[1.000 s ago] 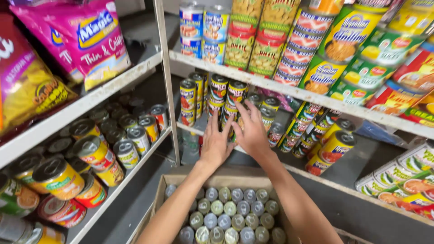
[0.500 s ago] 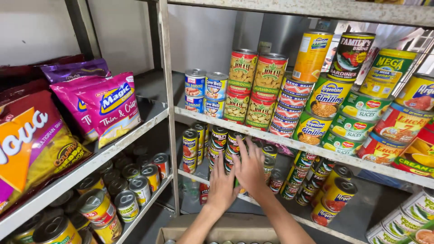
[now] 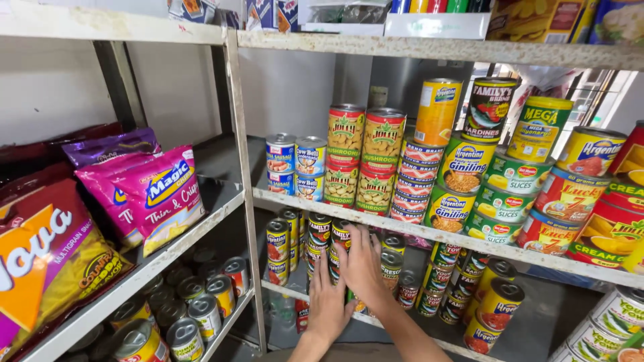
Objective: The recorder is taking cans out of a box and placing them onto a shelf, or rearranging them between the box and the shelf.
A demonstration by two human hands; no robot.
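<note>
A: How are the hands posed?

B: Both forearms are stretched forward and upward from the bottom edge of the view to the lower shelf. The left hand is laid flat, fingers straight and pressed together, against the front of the small stacked cans. The right hand is placed just above and beside it, fingers slightly spread and curved over the same stack.

A: Is anything pinched in either grip?

B: That cannot be told for certain; the palms are turned away and the cans behind them are hidden. Nothing is seen clamped, only touched.

A: Where are those cans?

B: On the lower shelf of the right-hand rack, under the middle shelf where taller tins are stacked, right of the upright post.

A: What differs from half a second ago?

B: The view has been tilted upward, so the top shelf is now shown and the cardboard box of cans below has been lost from sight. The hands are kept on the same stack, the right one raised slightly higher.
</note>
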